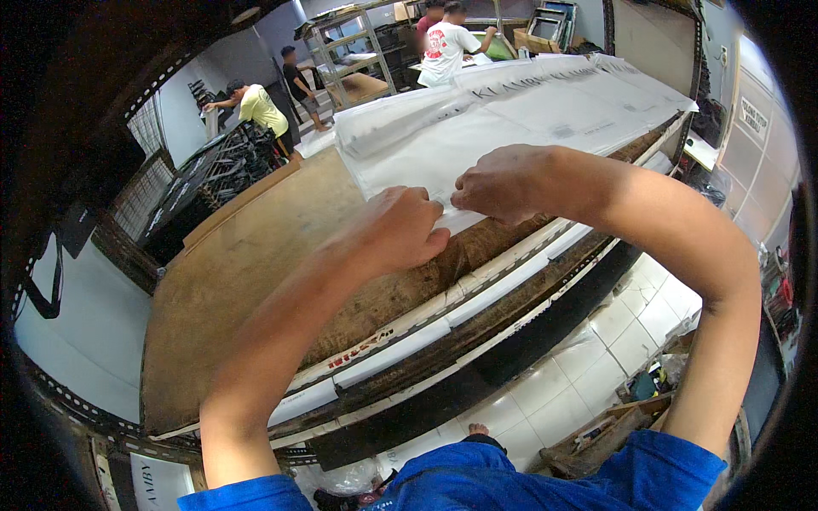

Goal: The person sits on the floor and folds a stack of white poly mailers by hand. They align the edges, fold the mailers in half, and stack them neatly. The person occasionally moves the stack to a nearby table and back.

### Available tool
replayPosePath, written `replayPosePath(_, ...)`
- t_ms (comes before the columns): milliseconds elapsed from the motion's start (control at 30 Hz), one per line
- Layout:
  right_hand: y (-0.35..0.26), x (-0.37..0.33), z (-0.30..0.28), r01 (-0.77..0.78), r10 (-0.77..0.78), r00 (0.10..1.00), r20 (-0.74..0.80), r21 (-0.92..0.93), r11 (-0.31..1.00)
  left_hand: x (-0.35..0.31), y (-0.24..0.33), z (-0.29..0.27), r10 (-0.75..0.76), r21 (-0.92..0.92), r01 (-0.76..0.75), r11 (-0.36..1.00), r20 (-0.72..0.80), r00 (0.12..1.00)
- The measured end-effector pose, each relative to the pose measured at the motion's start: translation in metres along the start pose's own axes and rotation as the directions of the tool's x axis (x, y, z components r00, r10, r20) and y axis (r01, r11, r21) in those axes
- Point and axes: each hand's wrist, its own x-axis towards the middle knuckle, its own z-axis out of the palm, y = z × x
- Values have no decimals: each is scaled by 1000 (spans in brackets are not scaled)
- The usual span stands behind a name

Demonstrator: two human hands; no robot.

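White, half-see-through plastic bags (511, 106) with dark lettering lie overlapped in a flat spread on the brown tabletop (247, 247). At the near left edge of this spread, my left hand (405, 226) is closed, its curled fingers and thumb at the bag's edge. Close beside it my right hand (503, 183) bends down from the right, also closed, pinching the same edge. The two hands almost touch, and their knuckles hide most of the pinched plastic. The nearest bag lies wrinkled and slightly lifted toward its left end.
Below the tabletop's near edge, a shelf holds white rolls (396, 353). Black frames (204, 183) are stacked beyond the left end. Metal shelving (349, 51) stands behind, with several people at work around it. Tiled floor (554, 392) and a wooden crate (588, 439) are at the lower right.
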Motion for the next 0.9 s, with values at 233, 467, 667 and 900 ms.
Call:
replayPosePath(233,13,11,46,52,-23,865,-501,44,998,14,14,-10,-123,30,122,992,46,991)
replayPosePath(467,14,-15,40,-282,93,482,-871,-54,958,25,8,-13,-361,52,367,929,-96,928)
replayPosePath(667,-33,-69,52,223,730,681,-67,968,-119,2,10,-31,-338,46,363,931,-269,902)
replayPosePath(900,-79,-73,35,653,813,581,30,579,-488,-35,110,-54,-51,26,52,998,-48,998)
